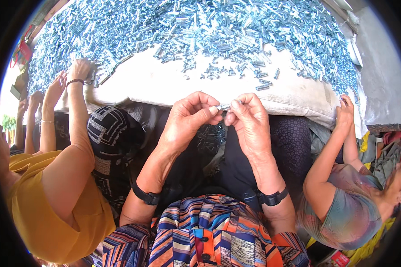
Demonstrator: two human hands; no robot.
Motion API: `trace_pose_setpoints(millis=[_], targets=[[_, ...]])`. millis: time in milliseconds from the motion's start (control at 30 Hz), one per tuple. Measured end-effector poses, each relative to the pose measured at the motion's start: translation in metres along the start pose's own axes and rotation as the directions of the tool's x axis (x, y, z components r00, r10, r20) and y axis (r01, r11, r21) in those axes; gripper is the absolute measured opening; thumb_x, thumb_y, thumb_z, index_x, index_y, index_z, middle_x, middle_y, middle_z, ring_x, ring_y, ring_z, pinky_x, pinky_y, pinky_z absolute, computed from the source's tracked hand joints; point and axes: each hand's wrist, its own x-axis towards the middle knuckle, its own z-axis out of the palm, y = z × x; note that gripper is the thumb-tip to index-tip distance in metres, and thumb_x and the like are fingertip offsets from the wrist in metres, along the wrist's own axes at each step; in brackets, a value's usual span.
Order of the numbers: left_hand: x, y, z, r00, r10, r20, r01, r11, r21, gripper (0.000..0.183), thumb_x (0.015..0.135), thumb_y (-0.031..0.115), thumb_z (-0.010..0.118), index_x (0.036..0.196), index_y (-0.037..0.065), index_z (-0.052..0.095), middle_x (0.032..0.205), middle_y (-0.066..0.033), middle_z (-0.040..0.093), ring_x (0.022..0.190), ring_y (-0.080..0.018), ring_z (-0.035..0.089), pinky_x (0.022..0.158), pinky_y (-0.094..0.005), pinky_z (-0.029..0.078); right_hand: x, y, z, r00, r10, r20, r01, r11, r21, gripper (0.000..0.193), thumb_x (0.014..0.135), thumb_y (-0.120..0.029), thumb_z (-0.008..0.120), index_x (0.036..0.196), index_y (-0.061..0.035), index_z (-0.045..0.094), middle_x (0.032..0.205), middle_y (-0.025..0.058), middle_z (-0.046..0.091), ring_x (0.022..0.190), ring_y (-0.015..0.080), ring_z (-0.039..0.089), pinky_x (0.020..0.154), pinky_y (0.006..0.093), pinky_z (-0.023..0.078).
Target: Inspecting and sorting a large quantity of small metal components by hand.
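In front of my lap, both hands meet at a small silvery metal fastener (225, 107). My left hand (188, 119) pinches its left end between thumb and fingers. My right hand (251, 123) grips the other end, thumb on top. The fingers cover most of the piece, so its exact kind does not show. Just beyond my hands, a heap of shiny bluish metal fasteners (218, 33), some long and tubular, others short, is spread over a white cloth (147, 80). Several loose fasteners (263, 84) lie close to the cloth's near edge.
At my left, a person in a mustard top (62, 200) reaches onto the heap, with more arms beyond. Another person in a multicoloured top (347, 209) works at my right, hands at the cloth's edge. Between my knees sit more metal pieces (211, 133), partly in shadow.
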Motion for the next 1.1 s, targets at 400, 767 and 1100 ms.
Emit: trace_pose_setpoints(millis=[400, 767, 1100], targets=[[-0.003, -0.001, -0.009, 0.989, 0.063, 0.135, -0.079, 0.99, 0.115, 0.009, 0.087, 0.008, 0.063, 0.09, 0.001, 0.057, 0.078, -0.0018, 0.06, 0.07, -0.0072, 0.055, 0.066, -0.0214, 0.046, -0.004, 0.009, -0.01, 0.973, 0.196, 0.121, -0.218, 0.955, 0.202, 0.008, 0.092, -0.012, 0.056, 0.088, -0.0058, 0.052, 0.073, 0.0055, 0.058, 0.062, 0.0127, 0.059, 0.059, 0.0278, 0.052], [-0.005, -0.005, -0.009, 0.948, 0.041, 0.315, -0.002, 0.992, -0.123, 0.013, 0.087, 0.012, 0.065, 0.085, 0.004, 0.054, 0.077, -0.0022, 0.059, 0.067, -0.0079, 0.054, 0.063, -0.0218, 0.045, -0.009, 0.006, -0.008, 0.872, 0.307, 0.382, -0.444, 0.826, 0.348, 0.017, 0.091, -0.019, 0.059, 0.085, -0.0066, 0.049, 0.071, 0.0069, 0.059, 0.056, 0.0144, 0.057, 0.053, 0.0284, 0.049], [0.02, 0.019, -0.051, 0.947, 0.275, -0.167, -0.076, 0.695, 0.715, 0.01, 0.081, 0.006, 0.061, 0.09, 0.001, 0.061, 0.072, -0.0034, 0.058, 0.064, -0.0112, 0.052, 0.062, -0.028, 0.044, 0.009, -0.04, -0.044, 0.993, -0.114, -0.017, 0.056, 0.607, -0.793, 0.011, 0.086, -0.003, 0.058, 0.096, 0.0004, 0.058, 0.076, 0.0048, 0.06, 0.065, 0.0104, 0.056, 0.061, 0.0236, 0.046]])
